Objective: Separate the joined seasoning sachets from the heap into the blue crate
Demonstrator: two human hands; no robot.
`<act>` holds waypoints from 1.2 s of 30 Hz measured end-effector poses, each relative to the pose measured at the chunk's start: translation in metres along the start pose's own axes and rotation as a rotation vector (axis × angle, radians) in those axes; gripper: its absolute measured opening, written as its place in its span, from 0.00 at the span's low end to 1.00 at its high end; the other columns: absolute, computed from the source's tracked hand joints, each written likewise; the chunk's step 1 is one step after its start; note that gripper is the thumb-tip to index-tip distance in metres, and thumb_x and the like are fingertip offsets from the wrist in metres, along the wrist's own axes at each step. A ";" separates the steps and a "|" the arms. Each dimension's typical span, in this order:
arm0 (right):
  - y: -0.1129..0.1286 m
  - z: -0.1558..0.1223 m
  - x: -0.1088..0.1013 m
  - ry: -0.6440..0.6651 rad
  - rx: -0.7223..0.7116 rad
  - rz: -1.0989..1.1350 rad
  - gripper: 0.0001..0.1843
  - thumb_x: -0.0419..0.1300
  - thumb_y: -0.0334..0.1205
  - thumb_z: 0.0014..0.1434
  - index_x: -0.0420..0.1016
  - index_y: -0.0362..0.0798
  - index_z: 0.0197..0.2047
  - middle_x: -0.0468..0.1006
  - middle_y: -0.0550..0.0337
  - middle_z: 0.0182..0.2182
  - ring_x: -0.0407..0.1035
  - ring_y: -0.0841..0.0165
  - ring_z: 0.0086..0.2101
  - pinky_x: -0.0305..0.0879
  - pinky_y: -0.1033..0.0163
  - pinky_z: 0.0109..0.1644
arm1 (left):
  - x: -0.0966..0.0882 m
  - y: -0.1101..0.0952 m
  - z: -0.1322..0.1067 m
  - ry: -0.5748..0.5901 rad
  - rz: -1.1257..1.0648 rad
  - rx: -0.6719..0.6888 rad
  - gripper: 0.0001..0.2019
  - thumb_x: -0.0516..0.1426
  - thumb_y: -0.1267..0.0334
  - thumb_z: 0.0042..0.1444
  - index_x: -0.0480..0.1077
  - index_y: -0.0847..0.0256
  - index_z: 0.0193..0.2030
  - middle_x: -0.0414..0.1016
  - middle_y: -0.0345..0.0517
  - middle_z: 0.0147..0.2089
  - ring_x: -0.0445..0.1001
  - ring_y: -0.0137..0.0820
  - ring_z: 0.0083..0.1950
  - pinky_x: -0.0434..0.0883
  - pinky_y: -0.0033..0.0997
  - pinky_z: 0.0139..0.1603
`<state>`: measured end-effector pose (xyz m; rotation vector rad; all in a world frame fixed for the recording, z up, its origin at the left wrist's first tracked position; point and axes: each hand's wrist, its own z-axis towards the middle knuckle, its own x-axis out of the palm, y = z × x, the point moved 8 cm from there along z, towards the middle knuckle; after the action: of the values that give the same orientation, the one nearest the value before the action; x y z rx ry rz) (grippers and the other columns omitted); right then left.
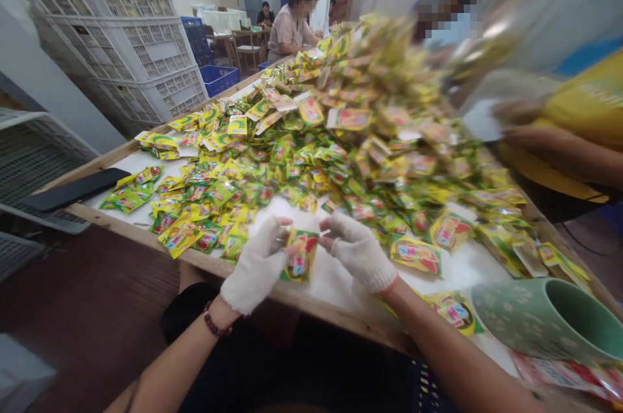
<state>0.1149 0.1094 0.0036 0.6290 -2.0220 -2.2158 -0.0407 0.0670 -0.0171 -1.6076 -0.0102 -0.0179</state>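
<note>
Both my hands wear white knit gloves and meet over the table's near edge. My left hand [257, 265] pinches the left side of a small yellow-green sachet [300, 255], which hangs upright between the hands. My right hand [357, 249] is closed in a pinch at the sachet's upper right corner. Behind them a large heap of similar yellow and green sachets [341, 134] covers the white-topped table [335, 280].
A green patterned tub [545, 319] lies on its side at the right. A black phone [73, 189] rests at the table's left corner. White crates [121, 30] are stacked left. A person in yellow [579, 134] sits right; others sit at the far end.
</note>
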 end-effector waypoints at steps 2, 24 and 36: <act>-0.006 0.000 0.007 0.044 0.028 0.039 0.07 0.59 0.37 0.50 0.72 0.47 0.36 0.72 0.63 0.29 0.65 0.72 0.27 0.62 0.66 0.30 | -0.002 -0.002 0.000 0.036 0.063 0.014 0.19 0.60 0.61 0.51 0.62 0.57 0.49 0.72 0.40 0.38 0.73 0.28 0.36 0.72 0.29 0.37; 0.024 -0.007 0.006 0.058 -0.100 -0.185 0.11 0.56 0.41 0.59 0.75 0.46 0.30 0.72 0.62 0.24 0.64 0.70 0.27 0.60 0.66 0.31 | -0.001 -0.036 0.013 0.155 0.428 0.095 0.10 0.55 0.57 0.56 0.71 0.62 0.33 0.71 0.38 0.30 0.67 0.26 0.32 0.65 0.25 0.33; 0.053 -0.027 0.011 0.408 -0.367 -0.502 0.10 0.56 0.33 0.58 0.79 0.47 0.35 0.73 0.60 0.28 0.67 0.71 0.29 0.61 0.68 0.33 | 0.009 -0.059 -0.016 0.167 0.725 0.519 0.08 0.55 0.64 0.58 0.75 0.57 0.42 0.78 0.44 0.40 0.76 0.31 0.42 0.72 0.28 0.44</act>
<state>0.1031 0.0739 0.0511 1.5130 -1.3181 -2.3471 -0.0324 0.0528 0.0424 -1.0141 0.6458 0.3823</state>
